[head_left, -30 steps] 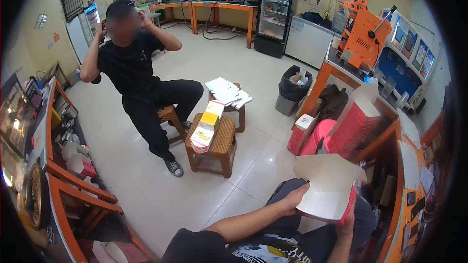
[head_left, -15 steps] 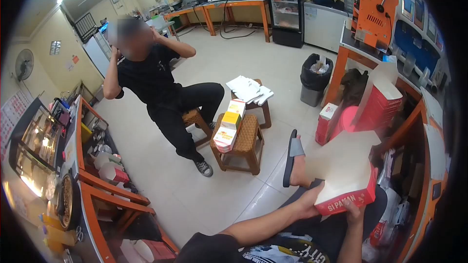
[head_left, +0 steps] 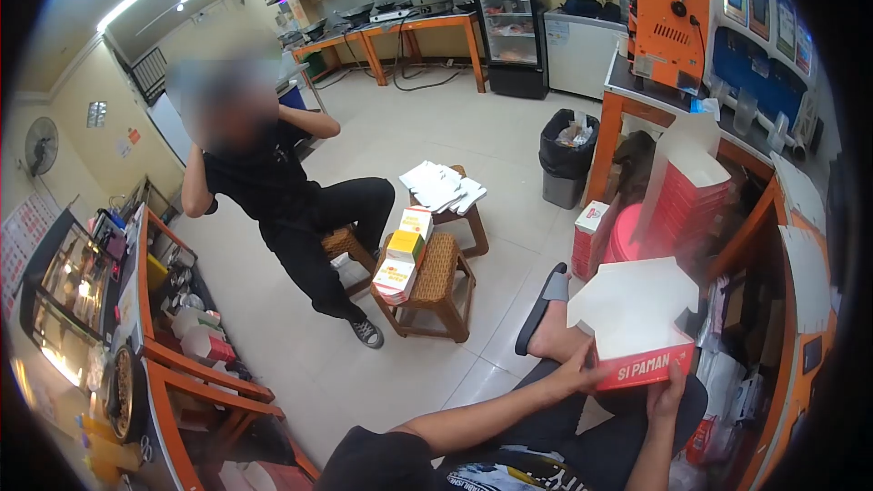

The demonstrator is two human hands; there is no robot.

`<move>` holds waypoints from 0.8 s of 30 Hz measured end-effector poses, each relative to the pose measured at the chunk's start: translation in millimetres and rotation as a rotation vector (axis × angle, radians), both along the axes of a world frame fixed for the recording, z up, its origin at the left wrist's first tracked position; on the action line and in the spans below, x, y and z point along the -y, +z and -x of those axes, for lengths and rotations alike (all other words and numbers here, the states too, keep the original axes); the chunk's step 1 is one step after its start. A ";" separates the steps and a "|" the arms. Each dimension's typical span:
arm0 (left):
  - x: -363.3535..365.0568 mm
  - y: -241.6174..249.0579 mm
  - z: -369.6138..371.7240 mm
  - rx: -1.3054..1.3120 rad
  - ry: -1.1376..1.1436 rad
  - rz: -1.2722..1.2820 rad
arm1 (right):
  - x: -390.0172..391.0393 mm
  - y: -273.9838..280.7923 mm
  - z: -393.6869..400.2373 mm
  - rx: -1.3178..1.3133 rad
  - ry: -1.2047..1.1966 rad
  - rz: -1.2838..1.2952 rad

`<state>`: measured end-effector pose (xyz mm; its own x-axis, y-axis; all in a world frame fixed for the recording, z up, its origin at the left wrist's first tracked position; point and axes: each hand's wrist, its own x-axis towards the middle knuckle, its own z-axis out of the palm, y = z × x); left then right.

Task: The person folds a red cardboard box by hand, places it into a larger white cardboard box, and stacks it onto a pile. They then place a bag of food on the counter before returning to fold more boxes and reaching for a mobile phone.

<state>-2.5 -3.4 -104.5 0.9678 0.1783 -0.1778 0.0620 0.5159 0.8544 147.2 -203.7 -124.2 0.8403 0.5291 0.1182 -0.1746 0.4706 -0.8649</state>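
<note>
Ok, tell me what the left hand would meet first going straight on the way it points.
Most likely the red-and-white box: the left hand is against its left side. Anything beyond it is hard to judge for depth.

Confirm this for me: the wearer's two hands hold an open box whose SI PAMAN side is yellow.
One correction: the open box has a red SI PAMAN side, not a yellow one, as the head view shows. The left hand and right hand do both hold it.
</note>
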 end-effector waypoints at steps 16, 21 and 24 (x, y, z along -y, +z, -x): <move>-21.6 -0.5 -15.2 0.254 -0.056 -0.831 | 22.9 1.8 -10.6 -0.259 0.049 0.168; -17.1 -16.5 -25.2 0.007 -0.060 -0.538 | 30.1 24.5 17.1 -0.167 0.053 0.070; 1.8 -25.6 -22.7 0.099 0.050 -0.641 | 34.1 18.2 24.0 -0.117 0.081 0.270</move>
